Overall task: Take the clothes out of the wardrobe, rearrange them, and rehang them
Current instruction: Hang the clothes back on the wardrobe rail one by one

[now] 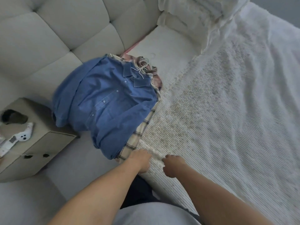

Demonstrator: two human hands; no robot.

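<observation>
A blue denim shirt point(107, 98) lies buttoned and flat on the bed, on top of a beige plaid shirt point(138, 135) whose hem sticks out below it. White hanger hooks point(143, 65) show at the collars, with a pinkish garment point(156, 80) underneath. My left hand point(140, 160) rests at the plaid shirt's lower hem, where it meets the folded edge of the white blanket point(227, 111). Its fingertips are hidden. My right hand point(172, 165) is a little to the right, with its fingers curled on the blanket's edge.
A padded grey headboard point(56, 30) runs along the left and back. White pillows point(194, 15) lie at the head of the bed. A cardboard box point(40, 140) beside the bed carries a white handheld device point(19, 138). Grey floor lies below it.
</observation>
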